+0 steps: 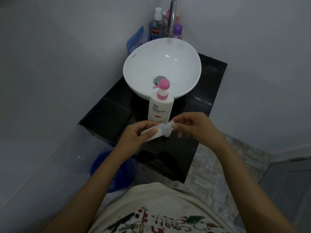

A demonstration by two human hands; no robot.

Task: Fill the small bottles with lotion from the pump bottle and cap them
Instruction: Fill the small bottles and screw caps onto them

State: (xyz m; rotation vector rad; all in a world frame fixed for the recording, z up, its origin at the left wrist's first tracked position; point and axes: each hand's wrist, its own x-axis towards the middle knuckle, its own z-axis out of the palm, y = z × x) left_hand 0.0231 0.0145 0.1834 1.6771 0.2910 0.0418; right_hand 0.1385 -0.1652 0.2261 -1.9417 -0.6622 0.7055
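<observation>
Before the Shokubutsu pump bottle (160, 106) (Colgate Plax (155, 28) behind), small bottle (155, 133) in left hand's (134, 134) grip, right hand (193, 126) pinching its cap (169, 127).

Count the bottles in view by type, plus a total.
White pump bottle with pink pump head: 1
Small white bottle held in both hands: 1
Bottles behind the white basin, counting only clear ones, blue mouthwash and purple-capped: 2
Total: 4

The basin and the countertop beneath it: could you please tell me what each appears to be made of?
The basin looks like glazed white ceramic: smooth, glossy, with small bright highlights and a printed mark on its rim. The countertop looks like polished black tile or stone: dark, reflective, with thin joint lines dividing it. Which of the two cannot be told from this view.
</observation>
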